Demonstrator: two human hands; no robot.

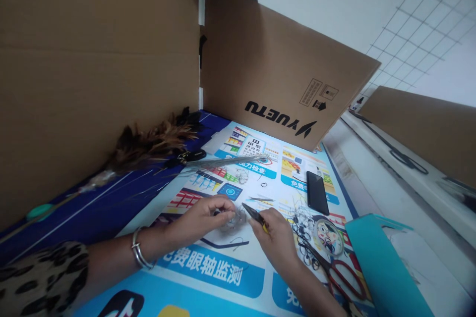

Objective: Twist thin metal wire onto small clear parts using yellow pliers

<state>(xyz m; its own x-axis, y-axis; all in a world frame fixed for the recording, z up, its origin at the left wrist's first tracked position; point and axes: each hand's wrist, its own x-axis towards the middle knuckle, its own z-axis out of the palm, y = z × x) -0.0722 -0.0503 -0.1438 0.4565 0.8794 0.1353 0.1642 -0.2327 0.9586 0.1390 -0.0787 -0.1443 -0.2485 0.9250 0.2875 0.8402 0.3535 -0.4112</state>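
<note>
Thumb and fingers of my left hand [215,215] are pinched on a small tangle of thin wire [235,222], its exact shape too fine to make out. Wrapped in my right hand [277,237] is a pair of pliers [253,212] with dark jaws and yellow on the handle. The plier tips point up and left, just right of the wire tangle; I cannot tell whether they touch it. Beyond the hands lies a bundle of long straight wires [238,159]. Short thin pieces [261,199] rest on the printed sheet [208,270] nearby.
To the right are a black phone [317,193], red-handled scissors [344,277], several small dark rings [305,247], a round picture piece [329,236] and a teal box [386,262]. A feather duster [156,138] lies left. Cardboard panels [267,64] stand behind and at left.
</note>
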